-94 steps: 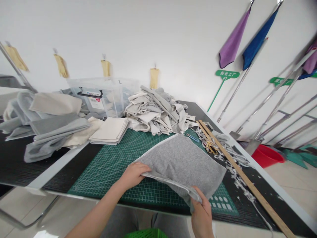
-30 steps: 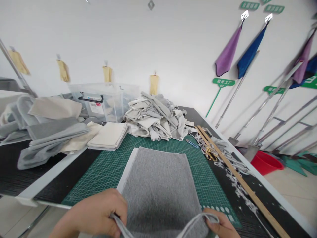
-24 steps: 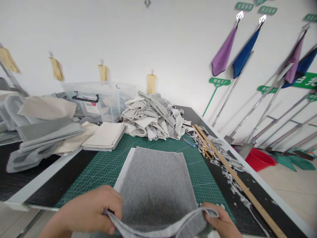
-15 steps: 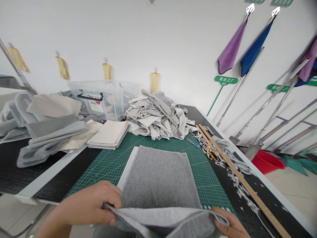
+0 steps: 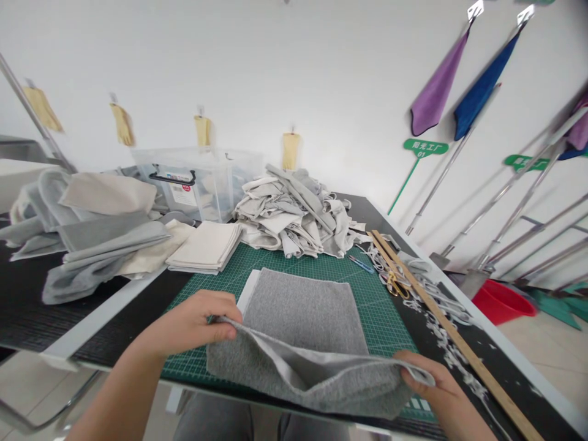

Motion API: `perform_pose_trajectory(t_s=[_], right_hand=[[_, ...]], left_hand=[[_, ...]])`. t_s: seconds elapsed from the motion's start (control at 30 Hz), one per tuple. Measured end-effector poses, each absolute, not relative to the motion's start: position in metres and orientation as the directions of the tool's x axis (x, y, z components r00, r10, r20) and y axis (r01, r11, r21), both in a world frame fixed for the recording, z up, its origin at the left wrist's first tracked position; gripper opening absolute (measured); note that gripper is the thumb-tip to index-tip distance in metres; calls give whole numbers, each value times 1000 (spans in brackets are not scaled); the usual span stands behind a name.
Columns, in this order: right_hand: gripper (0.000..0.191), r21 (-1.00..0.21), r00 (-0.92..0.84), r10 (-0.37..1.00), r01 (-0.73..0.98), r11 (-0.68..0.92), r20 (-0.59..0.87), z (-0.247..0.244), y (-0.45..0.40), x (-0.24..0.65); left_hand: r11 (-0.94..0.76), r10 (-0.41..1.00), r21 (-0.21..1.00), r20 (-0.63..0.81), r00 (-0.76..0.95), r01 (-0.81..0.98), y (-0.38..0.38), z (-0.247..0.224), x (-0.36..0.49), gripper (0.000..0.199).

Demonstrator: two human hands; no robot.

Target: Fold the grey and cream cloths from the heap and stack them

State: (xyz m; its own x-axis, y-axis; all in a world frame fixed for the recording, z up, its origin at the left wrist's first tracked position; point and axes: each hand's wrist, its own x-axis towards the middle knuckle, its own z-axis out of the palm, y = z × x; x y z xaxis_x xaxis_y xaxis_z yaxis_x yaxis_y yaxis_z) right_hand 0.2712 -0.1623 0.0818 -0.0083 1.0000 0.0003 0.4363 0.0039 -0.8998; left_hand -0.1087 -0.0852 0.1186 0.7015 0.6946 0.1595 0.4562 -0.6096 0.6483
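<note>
my left hand (image 5: 202,321) pinches one end of the near edge of a grey cloth (image 5: 331,392) and my right hand (image 5: 436,381) pinches the other, the edge raised and sagging between them so that its paler inside shows. the cloth hangs at the near edge of the green mat (image 5: 381,312) on the desk (image 5: 122,315), in front of a flat grey panel (image 5: 303,306), though i can't tell whether they're one piece. beyond them a fabric heap (image 5: 294,214) sits beside a folded cream stack (image 5: 204,245).
</note>
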Motion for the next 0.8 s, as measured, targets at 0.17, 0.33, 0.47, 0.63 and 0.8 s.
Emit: perform_pose_trajectory(t_s=[0.17, 0.33, 0.47, 0.63, 0.8], right_hand=[[25, -915, -39, 997, 396, 71, 60, 89, -138, 272], [23, -904, 4, 996, 420, 75, 85, 75, -87, 271], [30, -846, 98, 995, 533, -30, 26, 37, -37, 276], [29, -733, 240, 971, 657, -174, -15, -12, -12, 283], [43, -594, 344, 939, 760, -264, 23, -23, -13, 283]], left_hand=[[-571, 756, 652, 181, 629, 499, -62, 121, -103, 19], [-489, 854, 661, 231, 466, 569, -7, 93, -89, 23], [-248, 968, 633, 137, 208, 733, 42, 41, -73, 27], [-95, 995, 579, 22, 101, 810, 60, -14, -66, 33], [-48, 995, 514, 101, -5, 856, 54, -25, -74, 40]])
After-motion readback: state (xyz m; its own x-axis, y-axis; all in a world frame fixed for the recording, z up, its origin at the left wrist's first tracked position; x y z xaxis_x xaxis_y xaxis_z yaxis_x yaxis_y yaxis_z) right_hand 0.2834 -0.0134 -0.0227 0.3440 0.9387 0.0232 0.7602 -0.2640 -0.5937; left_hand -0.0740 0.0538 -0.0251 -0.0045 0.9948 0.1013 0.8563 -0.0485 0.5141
